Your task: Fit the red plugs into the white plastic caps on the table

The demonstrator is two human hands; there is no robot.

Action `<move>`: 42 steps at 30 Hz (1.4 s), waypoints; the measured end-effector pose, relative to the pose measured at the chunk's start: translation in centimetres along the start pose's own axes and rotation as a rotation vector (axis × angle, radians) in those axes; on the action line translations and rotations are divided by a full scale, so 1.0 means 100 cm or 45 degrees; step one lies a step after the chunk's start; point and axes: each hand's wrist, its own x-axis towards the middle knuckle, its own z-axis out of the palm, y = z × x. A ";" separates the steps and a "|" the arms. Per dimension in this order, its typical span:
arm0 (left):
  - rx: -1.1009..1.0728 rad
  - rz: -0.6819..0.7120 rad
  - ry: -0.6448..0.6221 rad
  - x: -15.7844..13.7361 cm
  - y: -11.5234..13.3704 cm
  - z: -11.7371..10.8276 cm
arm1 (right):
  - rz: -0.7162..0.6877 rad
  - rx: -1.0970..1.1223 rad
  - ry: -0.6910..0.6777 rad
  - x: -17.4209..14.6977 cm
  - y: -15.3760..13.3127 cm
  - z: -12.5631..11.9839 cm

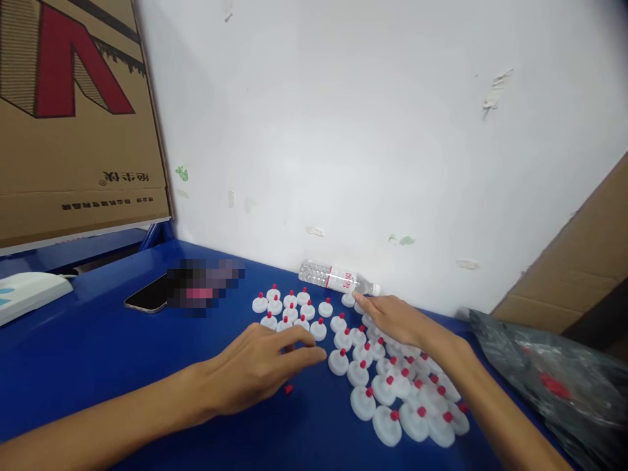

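White translucent round caps with small red tips [363, 402] stand in a dense cluster on the blue table. A smaller group of the same caps [307, 309] stands left of it. My left hand [265, 366] hovers in front of the smaller group, its fingers bent and a gap between thumb and forefinger, holding nothing visible. One loose red tip [288, 389] lies below that hand. Palm down, my right hand [397, 319] reaches over the back of the dense cluster with a digit stretched out. Its other fingers are partly hidden, and some caps are covered by it.
A clear water bottle [338, 278] lies against the white wall. To the left are a phone [147, 294], partly blurred out, and a white device [34, 294]. A dark plastic bag [554, 379] is at right. A large cardboard box [83, 150] stands at upper left.
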 end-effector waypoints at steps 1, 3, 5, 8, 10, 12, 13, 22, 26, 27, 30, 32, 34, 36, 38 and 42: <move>0.004 -0.025 -0.009 -0.001 -0.002 0.001 | -0.013 0.001 0.026 0.000 -0.001 -0.002; -0.002 -0.084 -0.019 -0.001 -0.005 0.003 | -0.038 -0.002 0.110 -0.001 -0.004 -0.009; -0.036 -0.152 0.013 -0.001 -0.009 0.005 | -0.070 0.010 0.229 -0.002 -0.007 -0.016; -0.155 -0.313 0.140 0.001 -0.016 0.008 | -0.196 0.086 0.360 -0.006 -0.017 -0.024; -0.236 -0.433 0.191 0.003 -0.020 0.009 | -0.306 0.157 0.353 -0.010 -0.027 -0.025; -0.292 -0.510 0.200 0.003 -0.025 0.010 | -0.388 0.196 0.295 -0.015 -0.039 -0.024; -0.315 -0.532 0.196 0.003 -0.027 0.010 | -0.421 0.206 0.268 -0.018 -0.046 -0.023; -0.435 -0.618 0.190 0.006 -0.024 0.011 | -0.612 0.254 0.208 -0.034 -0.084 -0.015; -0.468 -0.586 0.224 0.008 -0.017 0.008 | -0.624 0.199 0.248 -0.030 -0.080 -0.010; -0.459 -0.582 0.225 0.008 -0.017 0.008 | -0.625 0.182 0.251 -0.030 -0.080 -0.010; -0.443 -0.564 0.231 0.008 -0.015 0.007 | -0.630 0.149 0.251 -0.030 -0.081 -0.010; -0.476 -0.560 0.234 0.008 -0.014 0.006 | -0.654 0.154 0.261 -0.031 -0.083 -0.011; -0.531 -0.569 0.238 0.009 -0.014 0.005 | -0.677 0.176 0.271 -0.032 -0.085 -0.011; -0.573 -0.588 0.242 0.009 -0.013 0.005 | -0.683 0.202 0.274 -0.032 -0.085 -0.011; -0.576 -0.604 0.256 0.009 -0.014 0.006 | -0.694 0.219 0.278 -0.032 -0.085 -0.010; -0.465 -0.633 0.211 0.006 -0.016 0.008 | -0.722 0.263 0.312 -0.031 -0.085 -0.007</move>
